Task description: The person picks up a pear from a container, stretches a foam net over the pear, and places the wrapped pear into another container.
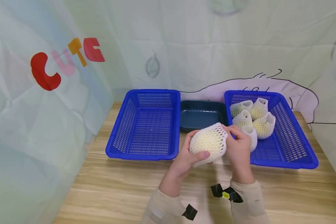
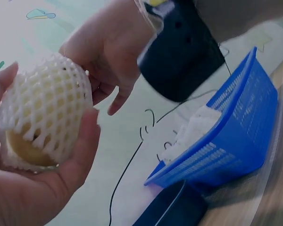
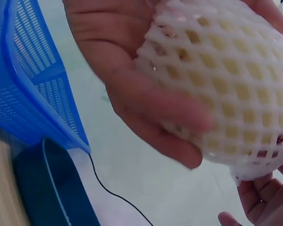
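Note:
A pale yellow round fruit sits in a white foam net sleeve, held up over the table in front of the baskets. My left hand grips it from the left, thumb across the near side and fingers around the far side. At the sleeve's right end, my right hand pinches the edge of the netting with its fingertips. The left wrist view shows bare fruit skin at one end of the net. In the right wrist view the left hand's fingers lie over the mesh.
A blue plastic basket stands at left, with nothing inside. Another blue basket at right holds several net-wrapped fruits. Between them sits a dark teal tray. A printed cloth backdrop rises behind the wooden table.

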Tool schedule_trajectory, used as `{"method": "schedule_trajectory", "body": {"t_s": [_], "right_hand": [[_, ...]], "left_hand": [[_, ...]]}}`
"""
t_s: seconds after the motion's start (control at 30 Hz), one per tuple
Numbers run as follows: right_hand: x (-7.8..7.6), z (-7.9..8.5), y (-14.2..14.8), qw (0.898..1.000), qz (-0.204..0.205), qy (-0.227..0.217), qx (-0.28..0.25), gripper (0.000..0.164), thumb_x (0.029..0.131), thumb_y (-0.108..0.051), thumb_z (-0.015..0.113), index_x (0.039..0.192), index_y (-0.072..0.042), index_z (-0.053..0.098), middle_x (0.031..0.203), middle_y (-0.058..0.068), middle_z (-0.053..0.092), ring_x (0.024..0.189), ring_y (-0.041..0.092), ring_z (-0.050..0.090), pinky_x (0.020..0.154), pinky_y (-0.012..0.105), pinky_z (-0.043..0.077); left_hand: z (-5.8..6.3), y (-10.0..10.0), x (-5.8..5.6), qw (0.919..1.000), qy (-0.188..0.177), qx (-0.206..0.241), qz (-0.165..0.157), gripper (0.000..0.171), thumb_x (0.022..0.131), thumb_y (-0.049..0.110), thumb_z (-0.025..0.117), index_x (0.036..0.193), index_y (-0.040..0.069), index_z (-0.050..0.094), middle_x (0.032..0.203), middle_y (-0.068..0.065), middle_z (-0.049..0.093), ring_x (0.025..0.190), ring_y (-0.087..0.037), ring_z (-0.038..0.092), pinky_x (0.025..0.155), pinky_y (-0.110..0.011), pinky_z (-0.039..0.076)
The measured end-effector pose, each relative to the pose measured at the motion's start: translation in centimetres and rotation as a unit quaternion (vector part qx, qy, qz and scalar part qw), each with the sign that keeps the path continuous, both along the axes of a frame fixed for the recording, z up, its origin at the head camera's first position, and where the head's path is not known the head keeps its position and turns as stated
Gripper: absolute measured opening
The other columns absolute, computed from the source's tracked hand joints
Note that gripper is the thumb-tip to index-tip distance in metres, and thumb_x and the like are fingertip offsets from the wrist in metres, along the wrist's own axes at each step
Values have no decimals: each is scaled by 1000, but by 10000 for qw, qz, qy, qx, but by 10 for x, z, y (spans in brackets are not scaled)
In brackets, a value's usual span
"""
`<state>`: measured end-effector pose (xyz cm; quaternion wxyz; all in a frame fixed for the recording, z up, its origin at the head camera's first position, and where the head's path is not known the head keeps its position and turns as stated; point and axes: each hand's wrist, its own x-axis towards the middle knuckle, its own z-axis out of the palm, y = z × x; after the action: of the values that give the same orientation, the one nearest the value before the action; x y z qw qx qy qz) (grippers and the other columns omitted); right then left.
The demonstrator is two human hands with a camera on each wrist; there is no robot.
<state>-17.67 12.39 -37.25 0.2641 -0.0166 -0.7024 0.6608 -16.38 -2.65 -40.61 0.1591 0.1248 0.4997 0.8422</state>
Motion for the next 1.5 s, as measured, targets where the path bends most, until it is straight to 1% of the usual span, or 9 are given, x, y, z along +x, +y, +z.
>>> {"method": "schedule_trajectory", "body": {"t_s": [0.27, 0.37, 0.53, 0.7, 0.9, 1.03, 1.27, 1.37, 1.5], "right_hand": [[3, 4, 9, 9982, 422, -37, 426, 14, 86, 4, 59, 83, 17, 65, 78, -10, 63, 83, 12, 55, 80, 22, 41], [4, 4, 13, 9948, 961, 236, -259, 25, 93, -13, 55, 96, 10, 64, 93, -4, 64, 98, 17, 53, 91, 28, 37], [6, 2, 22, 9497, 2908, 271, -1133, 69, 84, -44, 63, 139, -13, 33, 140, 7, 33, 128, 26, 28, 103, 34, 27], [5, 4, 34, 9049, 4227, -328, 383, 110, 72, -33, 79, 148, -20, 1, 152, 10, 7, 133, 22, 21, 99, 21, 34], [5, 25, 42, 8790, 4418, -447, 1739, 102, 64, -1, 83, 143, -13, 20, 146, 10, 29, 122, 18, 37, 91, 24, 41], [3, 35, 48, 8656, 4355, -558, 2407, 87, 68, -5, 82, 138, -13, 30, 135, 6, 41, 114, 15, 44, 83, 27, 47], [-6, 49, 59, 8047, 5325, -475, 2582, 91, 66, -3, 82, 142, -9, 31, 149, 8, 22, 130, 17, 29, 89, 30, 46], [-7, 51, 59, 7985, 5345, -274, 2756, 75, 68, -5, 81, 132, -11, 42, 146, 9, 29, 126, 18, 34, 84, 30, 47], [-8, 53, 59, 8053, 4991, 97, 3197, 62, 69, -9, 82, 121, -15, 48, 132, 8, 46, 107, 17, 47, 74, 29, 50]], "left_hand": [[0, 5, 1, 9982, -39, 313, 500, 82, 63, 28, 84, 129, 13, 38, 126, -10, 41, 107, -21, 44, 82, -29, 46], [0, 5, 1, 9978, 57, 377, 548, 80, 63, 27, 84, 128, 13, 39, 127, -11, 40, 108, -22, 44, 83, -30, 46], [1, 4, 0, 9971, 287, 411, 571, 81, 65, 28, 83, 130, 13, 37, 129, -11, 39, 108, -22, 45, 83, -31, 47], [-2, 2, -1, 9980, 483, 364, 159, 84, 64, 32, 84, 131, 14, 36, 130, -9, 39, 108, -21, 44, 83, -28, 46], [-3, -1, -2, 9967, 748, 161, -269, 90, 65, 37, 84, 133, 11, 32, 130, -8, 38, 111, -21, 42, 84, -27, 45], [-3, 0, -2, 9964, 731, 112, -405, 89, 66, 37, 83, 133, 11, 30, 129, -8, 37, 111, -21, 42, 84, -27, 45], [-6, 6, -1, 9965, 529, 421, -496, 82, 68, 39, 80, 128, 14, 30, 123, -7, 40, 104, -17, 46, 81, -25, 44], [-8, 8, -1, 9941, 290, 781, -696, 69, 73, 31, 75, 125, 14, 32, 118, -7, 43, 98, -15, 50, 78, -23, 47], [-8, 9, 0, 9902, 91, 1052, -910, 66, 77, 31, 72, 126, 15, 31, 118, -7, 42, 95, -14, 53, 73, -24, 50]]}}
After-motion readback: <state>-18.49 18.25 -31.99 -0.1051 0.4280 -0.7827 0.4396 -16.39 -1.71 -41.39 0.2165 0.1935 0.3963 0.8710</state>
